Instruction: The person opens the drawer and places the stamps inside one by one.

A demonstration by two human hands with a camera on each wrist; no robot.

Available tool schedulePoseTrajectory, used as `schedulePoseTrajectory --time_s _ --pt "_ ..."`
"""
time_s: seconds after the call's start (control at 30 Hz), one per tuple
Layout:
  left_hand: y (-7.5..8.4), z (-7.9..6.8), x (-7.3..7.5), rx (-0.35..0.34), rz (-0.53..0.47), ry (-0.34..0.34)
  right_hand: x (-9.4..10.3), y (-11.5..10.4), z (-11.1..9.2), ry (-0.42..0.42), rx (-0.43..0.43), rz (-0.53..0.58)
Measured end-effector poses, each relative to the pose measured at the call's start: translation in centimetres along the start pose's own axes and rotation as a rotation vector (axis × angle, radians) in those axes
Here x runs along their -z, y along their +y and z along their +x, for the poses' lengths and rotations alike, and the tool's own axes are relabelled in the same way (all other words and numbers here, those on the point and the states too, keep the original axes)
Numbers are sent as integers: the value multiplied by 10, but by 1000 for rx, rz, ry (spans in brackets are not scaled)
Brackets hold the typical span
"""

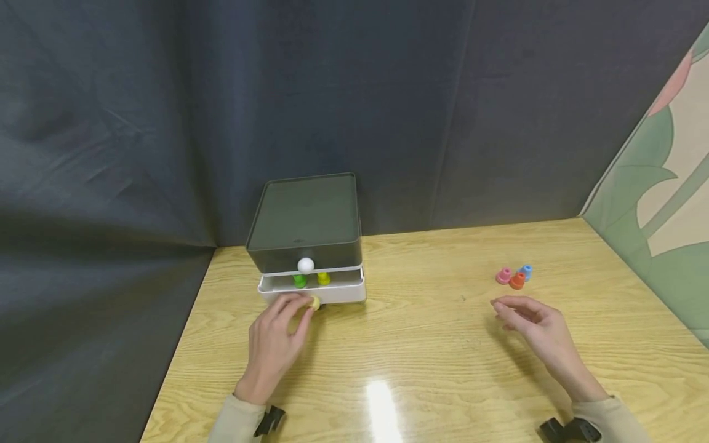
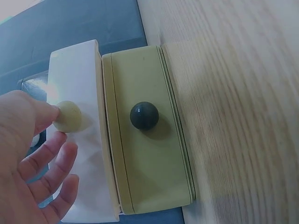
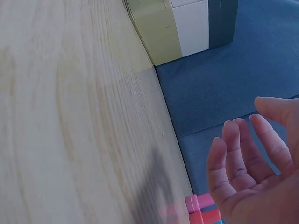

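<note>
My left hand (image 1: 274, 341) pinches the pale yellow round knob (image 2: 69, 116) of a white drawer (image 1: 346, 294), which stands pulled out from a small cabinet (image 1: 310, 212). Inside that drawer are a green peg (image 1: 300, 281) and a yellow peg (image 1: 324, 279). My right hand (image 1: 534, 326) hovers above the table with loosely bent fingers and holds nothing. Just beyond it stand a pink peg (image 1: 503, 275), a red-orange peg (image 1: 517, 281) and a blue peg (image 1: 526, 271), close together.
The cabinet's dark top drawer bears a white knob (image 1: 306, 266). Below the white drawer is an olive drawer (image 2: 140, 172) with a dark knob (image 2: 144, 115). A dark curtain (image 1: 399, 123) hangs behind the wooden table (image 1: 421, 320); a leaf-patterned panel (image 1: 653, 203) borders the right side.
</note>
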State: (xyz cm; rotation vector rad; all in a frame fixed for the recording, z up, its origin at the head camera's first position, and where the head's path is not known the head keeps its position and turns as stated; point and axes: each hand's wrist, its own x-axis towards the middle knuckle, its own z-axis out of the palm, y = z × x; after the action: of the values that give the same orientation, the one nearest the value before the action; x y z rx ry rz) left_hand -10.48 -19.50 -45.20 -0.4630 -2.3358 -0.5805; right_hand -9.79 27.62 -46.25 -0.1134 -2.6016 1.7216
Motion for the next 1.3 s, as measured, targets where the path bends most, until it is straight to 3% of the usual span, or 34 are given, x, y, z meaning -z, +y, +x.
schedulePoseTrajectory --time_s 0.87,1.13,1.3 --pt "-9 20 -19 111 -44 -6 -2 -3 -2 2 16 -1" --pt "-9 22 -18 122 -46 -19 1 -3 -2 7 11 19" --pt "-8 24 -14 140 -41 23 4 -1 -2 -1 4 -2"
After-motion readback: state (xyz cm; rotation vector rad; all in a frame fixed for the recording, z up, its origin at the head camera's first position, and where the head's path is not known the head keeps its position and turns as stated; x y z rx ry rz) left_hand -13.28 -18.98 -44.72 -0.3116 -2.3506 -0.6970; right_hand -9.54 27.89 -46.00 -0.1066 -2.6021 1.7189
